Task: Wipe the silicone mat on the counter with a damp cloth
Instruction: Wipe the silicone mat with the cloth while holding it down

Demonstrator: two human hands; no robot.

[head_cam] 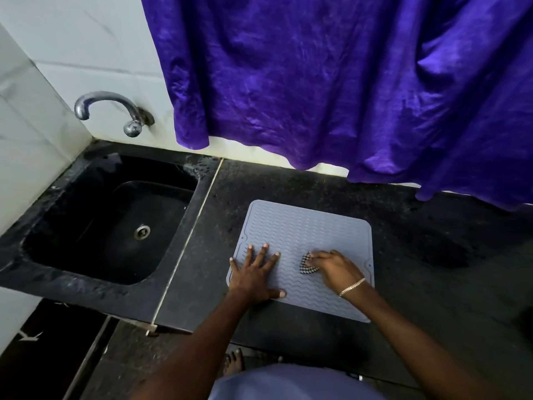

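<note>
Pressing mat (302, 226) onto tabletop (409, 249) with flat, spread left grip (255, 274); clutching checked cloth (307, 265) on mat with right grip (334, 268).

Home kitchen: black stone counter (288, 180) w/ built-in black sink (95, 226) at left of frame, chrome wall tap (111, 106) upper left, white tiles (43, 140), purple curtain (346, 82) across top.

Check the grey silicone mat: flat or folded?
Flat: the grey ribbed silicone mat lies spread on the black stone counter, left hand pressed open on it.
</note>
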